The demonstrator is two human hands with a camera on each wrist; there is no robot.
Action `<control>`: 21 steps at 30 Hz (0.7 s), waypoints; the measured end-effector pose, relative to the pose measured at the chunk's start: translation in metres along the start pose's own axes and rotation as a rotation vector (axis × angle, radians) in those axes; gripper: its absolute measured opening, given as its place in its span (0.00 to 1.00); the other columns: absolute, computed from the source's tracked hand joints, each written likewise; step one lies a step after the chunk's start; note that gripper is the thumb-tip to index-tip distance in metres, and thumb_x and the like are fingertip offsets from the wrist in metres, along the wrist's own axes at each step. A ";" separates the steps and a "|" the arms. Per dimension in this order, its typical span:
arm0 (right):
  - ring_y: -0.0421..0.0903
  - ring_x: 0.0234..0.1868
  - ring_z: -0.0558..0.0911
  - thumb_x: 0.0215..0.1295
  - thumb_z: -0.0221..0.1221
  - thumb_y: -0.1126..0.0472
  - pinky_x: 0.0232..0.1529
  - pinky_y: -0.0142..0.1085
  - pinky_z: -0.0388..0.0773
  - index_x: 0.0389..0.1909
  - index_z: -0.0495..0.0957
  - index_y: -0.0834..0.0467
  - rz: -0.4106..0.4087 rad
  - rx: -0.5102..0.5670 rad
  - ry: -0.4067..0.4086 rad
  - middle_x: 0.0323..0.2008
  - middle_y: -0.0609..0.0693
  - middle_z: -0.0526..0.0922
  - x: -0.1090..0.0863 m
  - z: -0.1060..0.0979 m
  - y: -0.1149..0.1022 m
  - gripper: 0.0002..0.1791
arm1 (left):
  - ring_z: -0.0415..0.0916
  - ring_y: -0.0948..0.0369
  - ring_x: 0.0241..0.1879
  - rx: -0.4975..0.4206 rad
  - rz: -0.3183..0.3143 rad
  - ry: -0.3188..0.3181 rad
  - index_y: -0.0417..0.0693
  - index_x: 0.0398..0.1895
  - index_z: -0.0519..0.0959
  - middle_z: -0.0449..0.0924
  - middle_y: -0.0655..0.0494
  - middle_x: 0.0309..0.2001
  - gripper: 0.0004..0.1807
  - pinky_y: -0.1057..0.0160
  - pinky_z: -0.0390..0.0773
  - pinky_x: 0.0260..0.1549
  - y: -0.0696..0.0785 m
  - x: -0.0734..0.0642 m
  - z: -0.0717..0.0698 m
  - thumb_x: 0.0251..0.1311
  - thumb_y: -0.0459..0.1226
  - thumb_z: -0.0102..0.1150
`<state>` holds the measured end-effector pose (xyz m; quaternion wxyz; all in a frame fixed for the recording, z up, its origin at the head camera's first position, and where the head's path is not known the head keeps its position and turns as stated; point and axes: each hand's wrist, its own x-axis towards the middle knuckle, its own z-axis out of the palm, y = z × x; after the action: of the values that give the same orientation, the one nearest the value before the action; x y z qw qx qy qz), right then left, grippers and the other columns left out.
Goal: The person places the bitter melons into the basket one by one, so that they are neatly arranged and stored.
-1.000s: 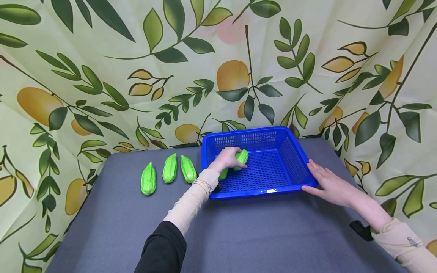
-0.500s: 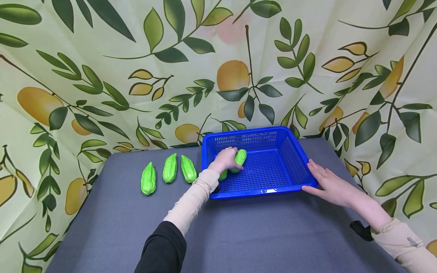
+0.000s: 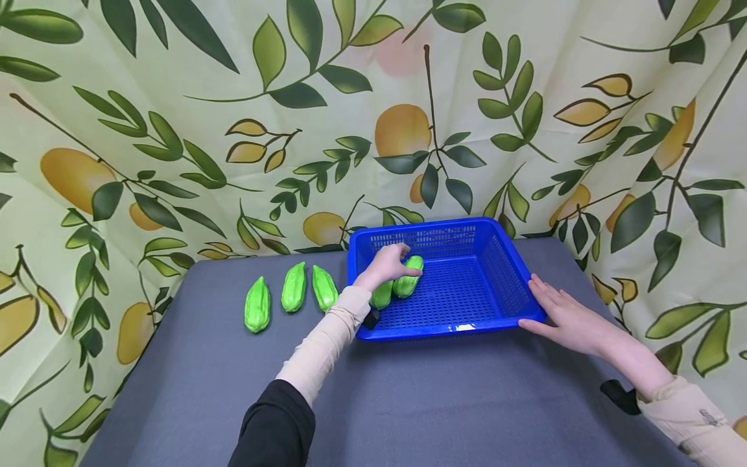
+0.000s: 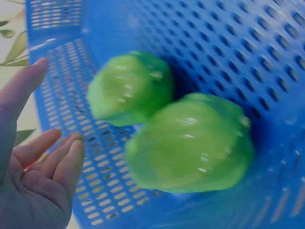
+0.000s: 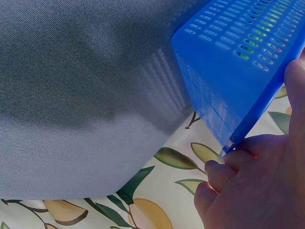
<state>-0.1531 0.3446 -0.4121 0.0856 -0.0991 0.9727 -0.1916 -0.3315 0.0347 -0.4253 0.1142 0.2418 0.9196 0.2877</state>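
Inside the blue plastic basket, two green bitter melons lie side by side at its left end. Just above them is my left hand, thumb and fingers spread apart and holding nothing. The left wrist view shows the palm beside the two melons, with a gap between. On the right, my right hand rests its extended fingers and thumb against the basket's right rim. From the right wrist, the fingers touch the basket's corner edge.
Three more bitter melons lie in a row on the grey cloth-covered table, left of the basket. A leaf-and-fruit patterned curtain hangs behind the table and along its sides.
My left hand has let go of the bitter melon, which now lies in the basket beside the other, and has lifted slightly off it. The right hand stays at the rim.
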 end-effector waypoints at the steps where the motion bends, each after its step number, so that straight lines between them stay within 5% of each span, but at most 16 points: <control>1: 0.71 0.71 0.48 0.63 0.52 0.35 0.70 0.63 0.42 0.72 0.44 0.70 0.000 0.000 0.000 0.72 0.70 0.43 0.000 0.000 0.000 0.53 | 0.72 0.51 0.60 -0.049 0.003 0.008 0.36 0.64 0.67 0.73 0.42 0.61 0.38 0.57 0.73 0.59 0.001 0.000 -0.002 0.52 0.44 0.69; 13: 0.72 0.70 0.48 0.62 0.52 0.33 0.69 0.64 0.42 0.72 0.43 0.70 0.013 -0.008 -0.011 0.72 0.70 0.43 0.002 0.002 0.001 0.55 | 0.68 0.53 0.65 -0.435 0.063 0.138 0.39 0.65 0.66 0.69 0.45 0.65 0.36 0.62 0.71 0.62 0.021 -0.010 -0.023 0.55 0.43 0.67; 21: 0.72 0.70 0.48 0.62 0.52 0.34 0.69 0.64 0.42 0.72 0.44 0.70 0.013 0.000 -0.006 0.72 0.71 0.43 0.001 0.001 -0.001 0.54 | 0.67 0.53 0.65 -0.526 0.113 0.168 0.40 0.64 0.67 0.68 0.43 0.65 0.35 0.64 0.70 0.63 0.021 -0.022 -0.036 0.55 0.41 0.67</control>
<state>-0.1539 0.3429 -0.4130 0.0899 -0.0937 0.9731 -0.1905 -0.3171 0.0215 -0.3817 0.0804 0.2299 0.8046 0.5416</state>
